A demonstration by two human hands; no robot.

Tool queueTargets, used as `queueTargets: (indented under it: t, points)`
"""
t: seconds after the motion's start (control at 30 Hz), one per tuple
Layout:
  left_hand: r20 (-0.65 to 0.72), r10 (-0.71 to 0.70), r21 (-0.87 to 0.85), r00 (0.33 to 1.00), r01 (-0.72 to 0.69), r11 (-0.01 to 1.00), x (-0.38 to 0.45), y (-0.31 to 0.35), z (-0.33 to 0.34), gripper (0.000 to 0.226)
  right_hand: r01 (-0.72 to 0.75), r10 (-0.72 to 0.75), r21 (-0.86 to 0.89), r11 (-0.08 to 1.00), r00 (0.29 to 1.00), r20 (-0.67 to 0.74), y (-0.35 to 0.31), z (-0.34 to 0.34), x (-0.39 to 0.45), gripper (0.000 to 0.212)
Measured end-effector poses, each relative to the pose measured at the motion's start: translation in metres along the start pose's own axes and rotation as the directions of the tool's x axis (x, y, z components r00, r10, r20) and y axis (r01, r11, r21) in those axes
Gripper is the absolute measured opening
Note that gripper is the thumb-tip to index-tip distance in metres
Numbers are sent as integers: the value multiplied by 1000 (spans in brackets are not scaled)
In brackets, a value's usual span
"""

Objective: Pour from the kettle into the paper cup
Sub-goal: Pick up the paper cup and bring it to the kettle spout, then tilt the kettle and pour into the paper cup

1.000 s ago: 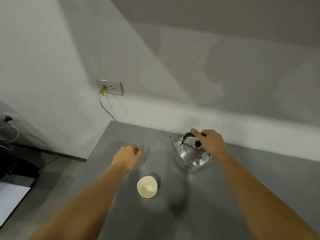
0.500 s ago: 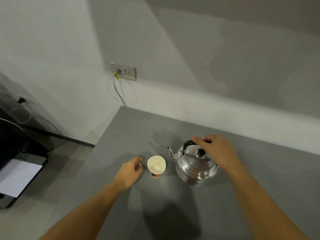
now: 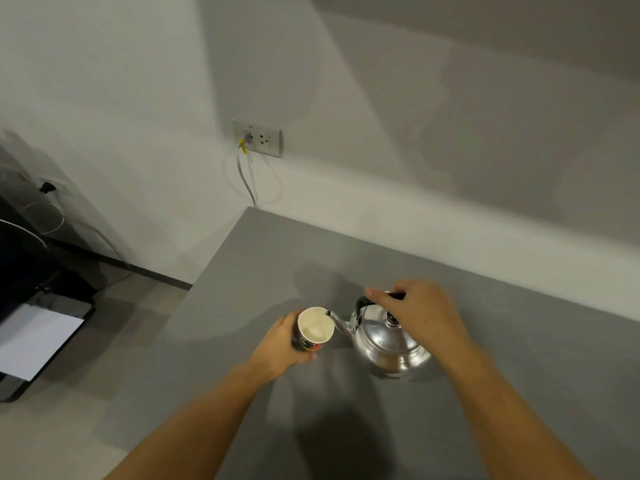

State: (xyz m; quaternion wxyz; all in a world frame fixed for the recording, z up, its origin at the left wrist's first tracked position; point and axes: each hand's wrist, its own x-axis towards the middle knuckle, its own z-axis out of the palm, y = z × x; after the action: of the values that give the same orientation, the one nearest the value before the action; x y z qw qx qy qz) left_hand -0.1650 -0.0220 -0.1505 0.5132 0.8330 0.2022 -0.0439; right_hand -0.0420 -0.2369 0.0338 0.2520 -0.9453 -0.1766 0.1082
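A shiny steel kettle (image 3: 388, 344) with a black handle and black lid knob sits on the grey table (image 3: 346, 258). My right hand (image 3: 420, 311) is closed around its handle from above. The spout tip reaches the right rim of a white paper cup (image 3: 316, 329) with a dark printed side. My left hand (image 3: 282, 344) wraps around the cup from the left and holds it upright. The cup's inside looks pale; I cannot tell if liquid is in it.
The table's left edge runs diagonally down from the far corner (image 3: 249, 209). A wall socket (image 3: 258, 138) with a plugged cable hangs behind it. Dark equipment with a white sheet (image 3: 33, 337) sits on the floor at left.
My left hand has closed around the cup, which was free before. The kettle's spout now meets the cup's rim. My right hand has stayed on the handle.
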Motion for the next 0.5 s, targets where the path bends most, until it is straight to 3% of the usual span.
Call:
queueTargets:
  t: [0.5]
  points:
    - [-48,30,-37,998,-32,999,1,8,6,70,32,-11,-253,967,996,87,-34,10,8,59]
